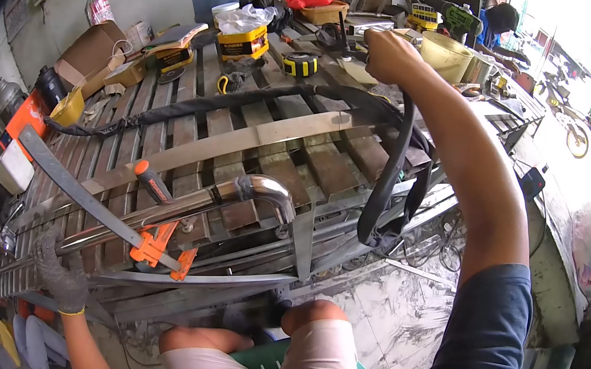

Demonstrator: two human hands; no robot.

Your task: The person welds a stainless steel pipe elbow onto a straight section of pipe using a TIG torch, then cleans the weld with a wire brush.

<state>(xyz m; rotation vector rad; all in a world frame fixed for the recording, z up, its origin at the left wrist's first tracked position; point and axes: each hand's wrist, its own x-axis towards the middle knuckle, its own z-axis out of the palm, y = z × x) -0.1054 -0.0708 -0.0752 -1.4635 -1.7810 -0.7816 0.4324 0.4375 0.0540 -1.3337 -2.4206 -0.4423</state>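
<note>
My left hand (63, 275), in a grey glove, is closed around the lower left end of a shiny metal pipe (188, 204). The pipe's other end curves down in a bend (272, 190). A bar clamp (89, 191) with orange jaws and an orange-black handle (154, 182) sits across the pipe at the bench edge. My bare right hand (394, 57) is raised over the far right of the bench, fingers closed. A black-sleeved cable (247, 100) crosses the slats, loops down at the right and rises to this hand; the fingers partly hide the grip.
The slatted metal bench (192, 119) carries a long flat metal bar (241, 140), a tape measure (300, 64), a yellow box (243, 42), a cream bucket (445, 55) and a green drill (459, 18). Another person (497, 28) is at the back right. Cables (445, 238) lie on the floor.
</note>
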